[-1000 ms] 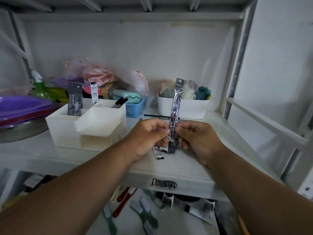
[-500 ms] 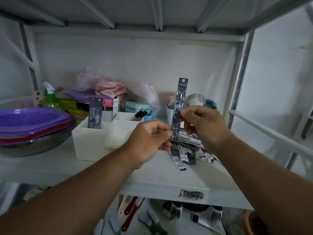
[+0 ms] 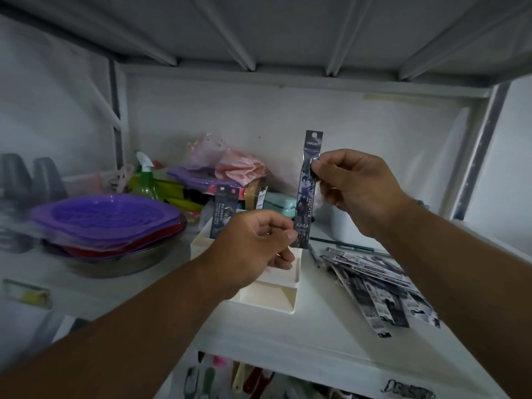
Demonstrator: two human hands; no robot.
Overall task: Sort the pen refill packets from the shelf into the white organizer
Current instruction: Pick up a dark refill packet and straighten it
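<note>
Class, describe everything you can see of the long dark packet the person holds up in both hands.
The long dark glossy pen refill packet is a narrow, flat strip, seemingly plastic film, with a round hang hole and pale lettering at its top and printed figures below. It stands nearly upright, tilted slightly, above the white plastic organizer. The right hand pinches its upper part; the left hand pinches its lower end.
</note>
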